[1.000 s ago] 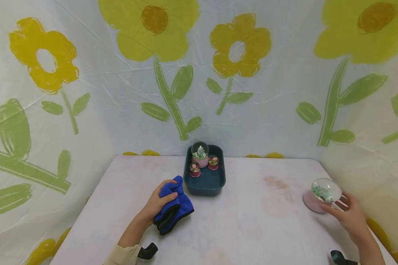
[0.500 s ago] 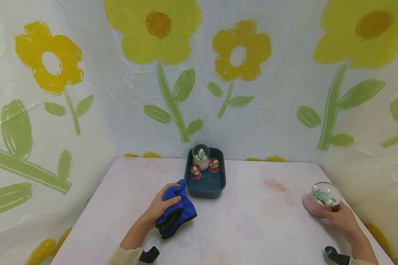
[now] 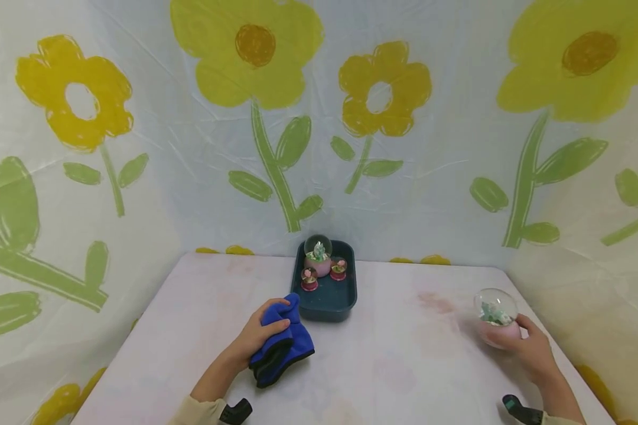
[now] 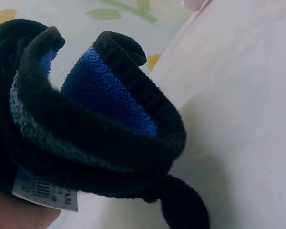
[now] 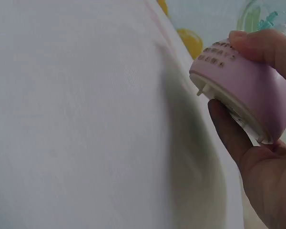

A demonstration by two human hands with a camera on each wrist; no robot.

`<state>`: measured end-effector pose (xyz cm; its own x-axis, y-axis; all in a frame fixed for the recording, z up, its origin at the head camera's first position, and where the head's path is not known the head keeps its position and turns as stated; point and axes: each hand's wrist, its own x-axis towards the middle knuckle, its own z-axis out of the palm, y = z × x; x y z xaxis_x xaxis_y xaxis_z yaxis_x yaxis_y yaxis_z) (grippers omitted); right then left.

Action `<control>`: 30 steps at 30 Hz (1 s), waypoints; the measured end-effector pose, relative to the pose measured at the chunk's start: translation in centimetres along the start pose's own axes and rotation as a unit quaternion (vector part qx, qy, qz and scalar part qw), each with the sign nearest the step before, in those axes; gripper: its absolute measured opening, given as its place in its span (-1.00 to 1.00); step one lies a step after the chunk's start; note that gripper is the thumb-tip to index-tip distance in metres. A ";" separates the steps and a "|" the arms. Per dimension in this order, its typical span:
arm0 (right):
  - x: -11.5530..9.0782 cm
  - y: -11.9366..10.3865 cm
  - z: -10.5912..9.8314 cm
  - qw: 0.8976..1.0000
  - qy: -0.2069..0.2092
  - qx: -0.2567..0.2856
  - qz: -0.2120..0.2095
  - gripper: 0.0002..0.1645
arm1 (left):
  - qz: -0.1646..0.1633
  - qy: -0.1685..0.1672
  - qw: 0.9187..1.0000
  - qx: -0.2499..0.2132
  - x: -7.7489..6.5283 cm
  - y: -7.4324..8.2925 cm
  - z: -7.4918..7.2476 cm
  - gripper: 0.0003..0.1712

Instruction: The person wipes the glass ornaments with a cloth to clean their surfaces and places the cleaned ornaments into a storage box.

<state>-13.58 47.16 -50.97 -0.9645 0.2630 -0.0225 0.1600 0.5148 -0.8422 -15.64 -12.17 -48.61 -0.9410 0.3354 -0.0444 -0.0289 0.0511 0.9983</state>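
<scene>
In the head view, my left hand [image 3: 260, 336] grips a folded blue cloth [image 3: 296, 341] with black edging, in front of the tray. Close up in the left wrist view, the cloth [image 4: 105, 90] shows its folds and a white label. Over at the right side of the table, my right hand [image 3: 534, 354] holds a large snow globe [image 3: 495, 310] by its pink base. From the right wrist, the lilac-pink base [image 5: 248, 86] bears raised lettering. One finger [image 5: 229, 126] lies against its underside, and the globe is off the table. Most of its dome is outside that view.
A dark teal tray [image 3: 326, 308] stands at the table's back middle. Inside are another large pink-based snow globe [image 3: 318, 260] and two small red-based ones, a left one [image 3: 309, 280] and a right one [image 3: 338, 270]. Flower-printed cloth [image 3: 430, 218] walls the table's back and sides.
My right hand has moved left with the snow globe, whose dome has swung from leaning right to nearly upright. My left hand keeps its grip on the cloth, almost in place.
</scene>
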 end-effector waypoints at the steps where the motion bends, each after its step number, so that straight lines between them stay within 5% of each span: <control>1: -0.1 -0.5 0.4 1.000 0.002 0.009 -0.008 0.01 | 0.002 -0.002 1.000 0.000 0.1 -0.1 0.0 -0.48; 6: -0.6 -4.0 2.7 0.995 -0.016 0.096 -0.036 -0.07 | 0.007 -0.007 1.000 0.001 0.5 -0.4 0.2 -0.47; 11: -1.9 -8.7 5.4 0.978 -0.059 0.195 -0.042 -0.13 | 0.011 -0.009 1.000 -0.004 0.4 -0.2 0.4 -0.48; 21: -6.2 -16.3 10.9 0.964 -0.104 0.196 -0.144 -0.19 | 0.022 -0.033 0.999 -0.021 0.2 1.4 0.8 -0.48; 30: -7.6 -20.8 15.6 0.969 -0.132 0.162 -0.133 -0.10 | 0.040 -0.042 0.997 -0.040 1.5 3.2 0.9 -0.47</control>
<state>-12.83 21.73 -41.70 -0.9895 -0.0840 0.1175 -0.1346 0.2408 -0.9612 -16.82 -10.62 -45.57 -0.9097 0.4138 0.0361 0.0155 -0.0531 0.9985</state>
